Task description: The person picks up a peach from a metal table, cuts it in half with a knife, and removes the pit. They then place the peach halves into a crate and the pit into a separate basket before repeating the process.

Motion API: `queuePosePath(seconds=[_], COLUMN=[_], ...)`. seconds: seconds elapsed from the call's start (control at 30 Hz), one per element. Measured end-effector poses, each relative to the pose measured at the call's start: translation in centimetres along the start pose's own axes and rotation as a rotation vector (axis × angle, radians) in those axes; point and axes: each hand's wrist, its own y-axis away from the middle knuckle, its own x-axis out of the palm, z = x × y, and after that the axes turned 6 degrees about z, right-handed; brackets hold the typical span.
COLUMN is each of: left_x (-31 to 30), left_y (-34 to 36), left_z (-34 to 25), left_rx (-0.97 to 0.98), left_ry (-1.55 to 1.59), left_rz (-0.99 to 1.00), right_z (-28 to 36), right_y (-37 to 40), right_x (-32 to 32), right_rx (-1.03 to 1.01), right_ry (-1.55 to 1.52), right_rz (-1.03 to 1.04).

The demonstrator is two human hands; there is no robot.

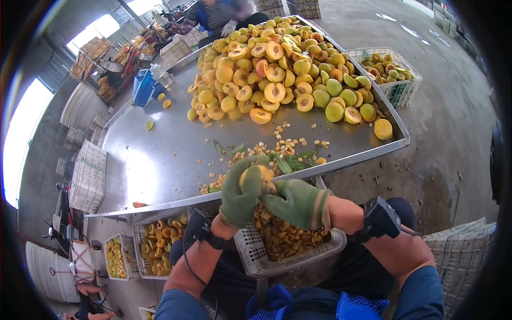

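My left hand (240, 192), in a green glove, is closed around a yellow peach (257, 176) above the table's near edge. My right hand (293, 201), gloved the same way, is closed with its fingertips against the peach's lower side. Something small and brownish shows at those fingertips, but I cannot make out what it is. Directly below both hands, a white crate (282, 266) holds brown pits and scraps. Behind them, loose pale pits (288, 144) and green leaves (288, 161) lie on the metal table (181, 184).
A large heap of whole and halved peaches (274, 69) covers the table's far part. A blue container (144, 88) stands at its left edge. Crates of peaches sit right (397, 90) and lower left (141, 245). Another person (218, 16) sits beyond the table.
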Motion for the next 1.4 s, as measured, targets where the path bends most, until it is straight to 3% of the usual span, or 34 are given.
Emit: queuePosePath(seconds=[0.07,0.17,0.27,0.4,0.5,0.57,0.63,0.7,0.8,0.9,0.97,1.07,1.13,1.2,1.3,1.37,1.4], left_x=[-0.2,-0.6,-0.5,-0.5,-0.3,-0.9,-1.2,-1.1,-0.4,0.7,1.4,0.6,-1.2,-3.6,-6.5,-8.5,-10.1], left_y=[0.3,0.3,0.2,0.1,0.4,0.2,-0.1,0.2,0.7,0.5,0.6,0.6,0.5,0.7,1.0,1.7,2.7], left_z=[1.1,1.2,1.5,1.7,1.5,1.7,1.6,1.3,1.6,-0.6,-0.7,-0.4,0.3,0.2,0.0,-1.7,-1.2], left_rx=[0.058,0.12,0.158,0.054,0.058,0.295,0.4,0.361,0.062,-0.075,-0.081,-0.225,-0.353,-0.345,-0.432,-0.538,-0.471], left_ry=[0.018,0.0,0.013,0.13,0.019,-0.261,-0.377,-0.323,0.131,0.4,0.347,0.493,0.652,0.558,0.529,0.476,0.27], left_rz=[0.009,0.03,0.042,0.06,0.067,0.115,0.133,0.121,0.077,0.026,0.004,0.024,0.036,0.041,-0.005,-0.039,-0.078], right_z=[0.9,5.9,4.9,4.6,4.9,4.1,3.4,2.7,1.8,1.0,0.6,0.6,1.7,2.4,3.5,2.9,2.8], right_y=[0.1,1.9,1.6,2.0,2.3,2.1,1.9,1.8,1.3,0.9,0.8,1.3,2.3,2.1,2.2,1.8,1.8], right_x=[-0.4,-2.6,-3.7,-3.8,-3.3,-3.0,-2.7,-2.3,-2.3,-2.4,-1.9,-1.9,-2.0,-2.4,-0.7,-0.2,-0.1], right_rx=[-0.041,0.371,0.421,0.39,0.391,0.401,0.381,0.363,0.324,0.276,0.19,0.076,0.241,0.467,0.621,0.663,0.671], right_ry=[-0.097,-0.329,-0.58,-0.712,-0.749,-0.858,-1.027,-1.14,-1.224,-1.337,-1.469,-1.251,-0.979,-0.643,-0.125,-0.01,-0.005], right_rz=[0.035,0.19,0.402,0.439,0.425,0.479,0.588,0.665,0.711,0.8,0.903,0.88,0.782,0.812,0.6,0.582,0.562])
